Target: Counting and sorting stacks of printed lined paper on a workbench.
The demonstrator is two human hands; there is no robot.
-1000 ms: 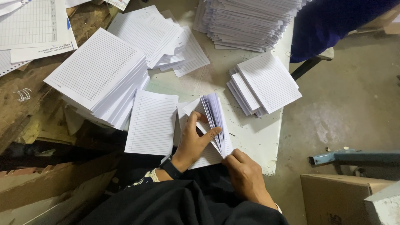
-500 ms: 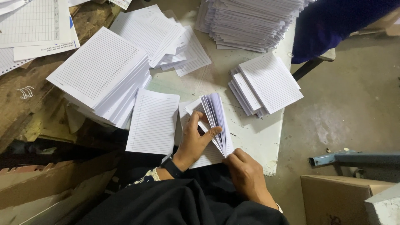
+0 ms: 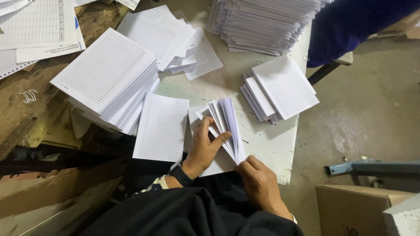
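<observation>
A small bundle of lined white sheets [image 3: 225,120] stands fanned out on the white table [image 3: 267,144]. My left hand [image 3: 204,146] has its fingers spread into the fan, separating sheets. My right hand [image 3: 258,181] pinches the bundle's near lower edge. Just left of the bundle lies a flat lined sheet stack [image 3: 162,126]. A black band sits on my left wrist.
A thick slanted stack of lined paper [image 3: 107,78] lies at the left, smaller stacks [image 3: 280,89] at the right, a tall pile [image 3: 267,24] at the back. A person in blue clothing [image 3: 350,26] stands at the far right. Cardboard boxes [image 3: 350,209] sit on the floor.
My hands stay on the fanned bundle; the left fingers shift slightly among the sheets. The stacks have not moved.
</observation>
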